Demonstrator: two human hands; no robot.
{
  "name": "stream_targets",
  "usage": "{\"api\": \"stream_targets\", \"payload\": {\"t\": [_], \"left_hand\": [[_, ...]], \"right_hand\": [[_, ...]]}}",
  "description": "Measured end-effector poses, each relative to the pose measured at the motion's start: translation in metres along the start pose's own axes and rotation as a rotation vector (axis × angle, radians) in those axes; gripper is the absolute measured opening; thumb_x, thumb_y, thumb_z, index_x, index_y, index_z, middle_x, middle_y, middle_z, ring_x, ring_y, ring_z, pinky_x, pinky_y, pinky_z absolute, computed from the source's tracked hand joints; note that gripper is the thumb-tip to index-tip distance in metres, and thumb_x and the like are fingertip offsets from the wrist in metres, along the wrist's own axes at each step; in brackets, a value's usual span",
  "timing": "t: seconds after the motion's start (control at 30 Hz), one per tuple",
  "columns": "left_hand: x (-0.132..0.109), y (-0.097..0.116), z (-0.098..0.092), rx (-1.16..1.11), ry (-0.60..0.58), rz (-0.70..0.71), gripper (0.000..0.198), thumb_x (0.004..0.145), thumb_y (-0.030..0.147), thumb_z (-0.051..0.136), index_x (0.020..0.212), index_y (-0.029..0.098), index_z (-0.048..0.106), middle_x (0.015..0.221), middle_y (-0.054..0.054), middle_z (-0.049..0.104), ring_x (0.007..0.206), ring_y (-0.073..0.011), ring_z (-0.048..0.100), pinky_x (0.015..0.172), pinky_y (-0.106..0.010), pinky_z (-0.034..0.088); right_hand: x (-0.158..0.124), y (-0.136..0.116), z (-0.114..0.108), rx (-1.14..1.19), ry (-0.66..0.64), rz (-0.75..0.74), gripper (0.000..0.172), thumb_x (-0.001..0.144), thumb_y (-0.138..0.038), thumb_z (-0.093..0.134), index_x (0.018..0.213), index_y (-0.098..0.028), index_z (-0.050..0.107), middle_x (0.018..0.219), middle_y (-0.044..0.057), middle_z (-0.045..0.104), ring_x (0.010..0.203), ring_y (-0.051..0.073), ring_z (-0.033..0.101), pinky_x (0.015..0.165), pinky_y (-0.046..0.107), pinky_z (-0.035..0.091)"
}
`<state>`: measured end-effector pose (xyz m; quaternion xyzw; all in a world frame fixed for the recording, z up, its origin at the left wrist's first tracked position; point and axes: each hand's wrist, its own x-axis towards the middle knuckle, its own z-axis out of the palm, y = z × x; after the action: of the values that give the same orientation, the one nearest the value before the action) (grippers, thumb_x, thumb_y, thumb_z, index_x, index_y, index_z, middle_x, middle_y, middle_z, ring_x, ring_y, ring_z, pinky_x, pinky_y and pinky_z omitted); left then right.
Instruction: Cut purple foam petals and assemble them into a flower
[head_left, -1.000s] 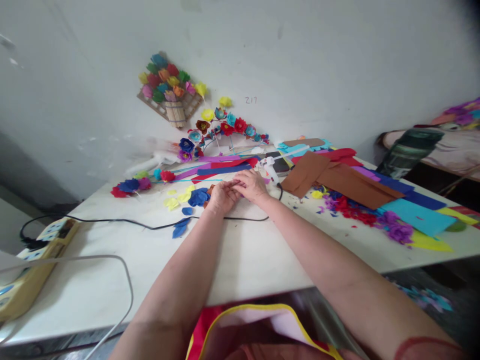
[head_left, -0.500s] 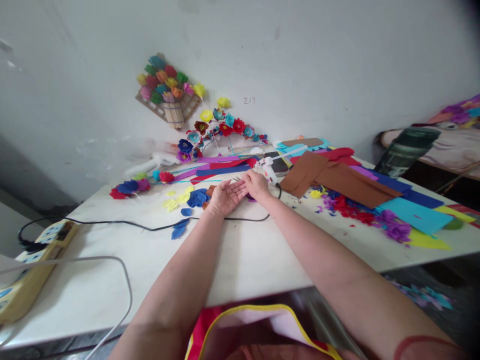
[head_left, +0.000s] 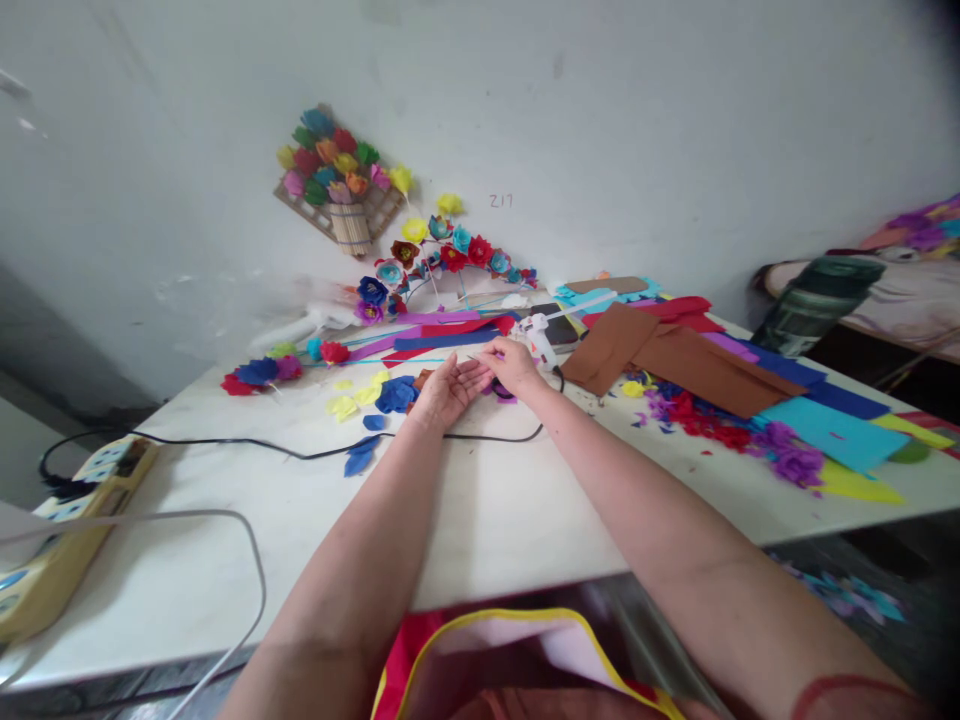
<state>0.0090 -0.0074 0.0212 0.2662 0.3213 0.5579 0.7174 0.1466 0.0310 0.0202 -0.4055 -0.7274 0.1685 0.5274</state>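
The right hand [head_left: 514,366], nearer to them, is clasped around what look like scissors [head_left: 473,357] over the table [head_left: 495,510], their long axis seemingly slanting near-right to far-left, the slim tip pointing left beyond the left hand's [head_left: 448,393] loosely spread, upturned fingers.

The left hand [head_left: 448,398] and right hand [head_left: 514,366] are bare, as are the left forearm [head_left: 360,540] and right forearm [head_left: 660,520]. A brick-red sleeve [head_left: 847,695] with a darker hem rings the right arm. Below the near edge of the table [head_left: 517,520], a red apron-like garment [head_left: 405,650] shows curving yellow trim and a whitish inner face, with rust-coloured cloth [head_left: 517,705] inside.
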Motion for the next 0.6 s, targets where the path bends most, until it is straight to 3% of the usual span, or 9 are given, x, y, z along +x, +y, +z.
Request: {"api": "stream_targets", "payload": {"t": [0.3,0.47,0.6], "left_hand": [[0.0032,-0.0054,0.0011,0.114,-0.025,0.076,0.019,0.090,0.025,0.056,0.079,0.012,0.064,0.065,-0.005,0.067,0.060,-0.0115,0.067,0.076,-0.028,0.059],[0.0006,-0.0037,0.0018,0.142,0.064,0.155,0.017,0.083,0.017,0.064,0.068,0.011,0.062,0.058,-0.001,0.063,0.051,-0.0082,0.060,0.065,-0.022,0.057],[0.0024,-0.0034,-0.0004,0.228,0.083,0.223,0.023,0.075,0.023,0.073,0.062,0.011,0.059,0.054,-0.001,0.061,0.047,-0.0078,0.057,0.052,-0.018,0.050]], "right_hand": [[-0.0046,-0.0010,0.0096,0.286,-0.092,0.089,0.010,0.072,-0.018,0.061,0.065,-0.017,0.068,0.079,0.004,0.072,0.078,0.017,0.066,0.076,0.029,0.050],[-0.0066,-0.0021,0.0100,0.187,-0.147,0.014,0.015,0.073,-0.014,0.060,0.066,-0.019,0.073,0.083,0.003,0.074,0.083,0.018,0.067,0.080,0.030,0.051],[-0.0076,-0.0062,0.0080,0.045,-0.179,-0.027,0.021,0.075,-0.012,0.059,0.066,-0.021,0.075,0.081,0.002,0.075,0.083,0.020,0.068,0.082,0.032,0.050]]}}
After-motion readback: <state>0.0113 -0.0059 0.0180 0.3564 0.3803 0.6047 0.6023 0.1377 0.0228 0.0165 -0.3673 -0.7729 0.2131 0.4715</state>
